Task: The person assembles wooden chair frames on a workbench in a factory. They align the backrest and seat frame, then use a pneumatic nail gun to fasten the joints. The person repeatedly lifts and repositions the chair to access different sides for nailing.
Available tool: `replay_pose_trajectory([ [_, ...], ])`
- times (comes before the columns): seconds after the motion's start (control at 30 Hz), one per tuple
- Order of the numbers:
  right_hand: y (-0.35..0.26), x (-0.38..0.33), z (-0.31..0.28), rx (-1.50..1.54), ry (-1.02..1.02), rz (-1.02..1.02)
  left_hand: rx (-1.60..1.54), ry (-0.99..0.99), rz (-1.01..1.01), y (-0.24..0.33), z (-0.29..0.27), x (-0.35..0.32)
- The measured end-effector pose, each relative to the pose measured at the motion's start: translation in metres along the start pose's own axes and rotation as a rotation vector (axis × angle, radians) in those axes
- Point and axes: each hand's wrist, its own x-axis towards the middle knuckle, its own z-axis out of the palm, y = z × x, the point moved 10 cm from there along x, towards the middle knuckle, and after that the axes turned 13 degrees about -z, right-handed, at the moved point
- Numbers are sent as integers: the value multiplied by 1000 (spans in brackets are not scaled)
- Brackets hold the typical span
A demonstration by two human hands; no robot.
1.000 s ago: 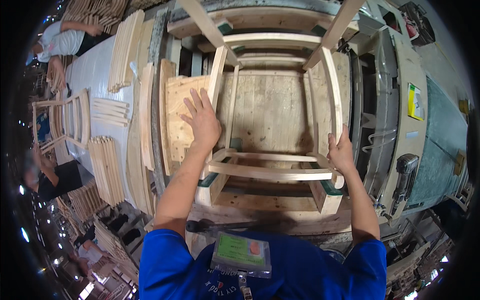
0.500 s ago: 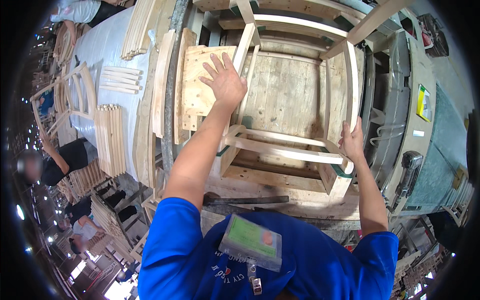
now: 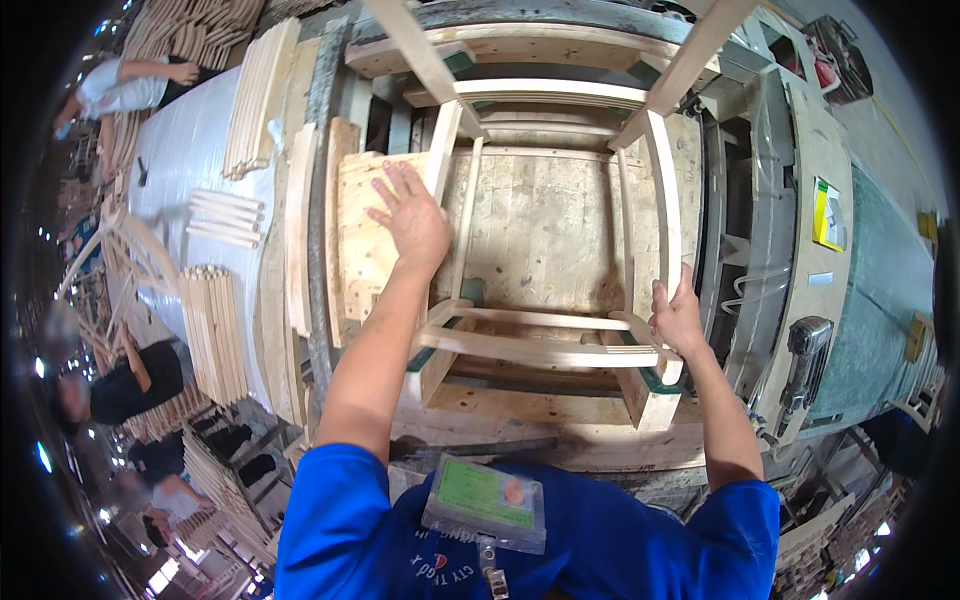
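Note:
A pale wooden chair frame (image 3: 545,345) lies in a wooden jig (image 3: 655,408) on the bench in front of me, its two posts slanting up at the far side. My left hand (image 3: 414,225) is spread out, palm down, at the frame's left rail, with its fingers over a plywood board (image 3: 362,215) fixed beside it. My right hand (image 3: 680,320) grips the near end of the right rail (image 3: 663,190), thumb on the inner side. Dark green pads (image 3: 655,380) line the jig corners under the frame.
A dark bar (image 3: 500,446) lies along the bench edge before me. To the left, stacked wooden sticks (image 3: 212,330) and thin slats (image 3: 226,218) rest on a plastic-covered table (image 3: 175,165). A black clamp-like tool (image 3: 806,360) sits at right. Other people work at far left.
My view has shifted, so bench and frame appear lower and further left. Both hands keep nearly the same places on the frame and board.

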Motion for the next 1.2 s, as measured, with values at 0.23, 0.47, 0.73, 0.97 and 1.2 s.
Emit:
replay_pose_trajectory([
  [0.23,0,7,1,-61,16,-9,32,36,-45,2,-11,4],
  [0.47,-6,-31,-49,-445,60,-274,-18,56,-143,19,-25,20],
  [0.73,67,-262,-229,-1254,229,524,-24,91,-101,17,-19,19],
  [0.97,55,-264,-216,-1223,267,513,-14,131,-115,18,-20,22],
  [1.2,-43,-93,-105,-320,194,-57,29,129,-137,9,-21,20],
])
